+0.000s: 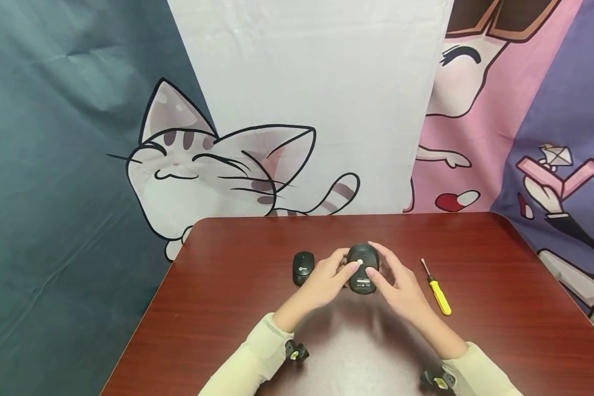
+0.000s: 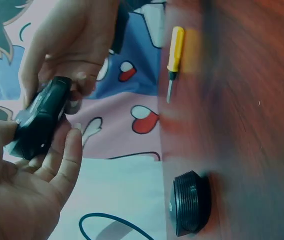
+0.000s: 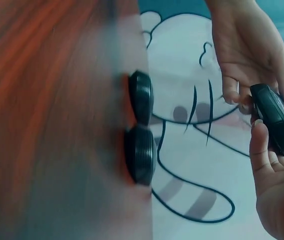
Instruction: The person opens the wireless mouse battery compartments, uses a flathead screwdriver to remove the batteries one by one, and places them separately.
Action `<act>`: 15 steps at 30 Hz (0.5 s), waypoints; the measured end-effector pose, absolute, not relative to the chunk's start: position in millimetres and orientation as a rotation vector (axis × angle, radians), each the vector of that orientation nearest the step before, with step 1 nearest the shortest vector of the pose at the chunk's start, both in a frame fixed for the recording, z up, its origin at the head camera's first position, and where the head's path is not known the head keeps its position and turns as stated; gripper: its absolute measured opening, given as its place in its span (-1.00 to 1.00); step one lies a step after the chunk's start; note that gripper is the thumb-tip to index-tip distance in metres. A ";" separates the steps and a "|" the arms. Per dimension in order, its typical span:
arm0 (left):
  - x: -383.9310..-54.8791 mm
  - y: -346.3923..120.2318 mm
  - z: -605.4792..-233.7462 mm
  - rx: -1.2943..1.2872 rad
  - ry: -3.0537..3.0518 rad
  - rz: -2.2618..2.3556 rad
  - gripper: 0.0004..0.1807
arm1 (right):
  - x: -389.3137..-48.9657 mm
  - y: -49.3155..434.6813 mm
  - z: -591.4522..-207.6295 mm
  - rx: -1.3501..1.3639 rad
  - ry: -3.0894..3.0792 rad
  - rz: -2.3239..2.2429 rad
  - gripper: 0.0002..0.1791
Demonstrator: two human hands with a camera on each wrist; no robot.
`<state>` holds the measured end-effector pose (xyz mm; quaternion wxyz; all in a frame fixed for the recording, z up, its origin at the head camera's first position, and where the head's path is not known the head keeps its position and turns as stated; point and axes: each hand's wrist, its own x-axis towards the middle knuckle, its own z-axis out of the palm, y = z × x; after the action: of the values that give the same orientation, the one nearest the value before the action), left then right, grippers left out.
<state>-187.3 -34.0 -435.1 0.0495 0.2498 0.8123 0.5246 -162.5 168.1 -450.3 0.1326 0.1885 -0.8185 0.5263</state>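
Both hands hold a black computer mouse (image 1: pixel 363 285) above the table, its labelled underside turned up toward the head camera. My left hand (image 1: pixel 328 279) grips its left side, with the thumb lying on the underside near a small white spot. On the opposite side my right hand (image 1: pixel 400 285) grips it, thumb also on the underside and fingers behind. In the left wrist view the held mouse (image 2: pixel 44 117) is tilted between the two hands. Another black mouse (image 1: pixel 303 268) rests on the table just left of my left hand.
A screwdriver (image 1: pixel 439 294) with a yellow handle lies right of my right hand. The right wrist view shows two dark mouse-shaped things on the table, one (image 3: pixel 141 97) beyond the other (image 3: pixel 140 155). A printed cartoon cloth (image 1: pixel 322 104) hangs behind the reddish-brown table (image 1: pixel 218 330).
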 end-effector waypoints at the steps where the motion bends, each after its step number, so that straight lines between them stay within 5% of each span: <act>1: -185.1 -35.0 -434.9 0.752 2.477 1.612 -0.58 | -160.2 166.1 -449.9 0.547 -2.364 1.568 -0.38; 15: -157.7 -48.1 -431.1 0.654 2.455 1.756 -0.64 | -132.0 146.7 -447.5 0.523 -2.314 1.829 -0.46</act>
<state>-157.7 -48.1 -431.1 0.0265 0.2116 0.7946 0.5684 -132.0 146.7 -447.5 0.0727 0.1740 -0.7705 0.6090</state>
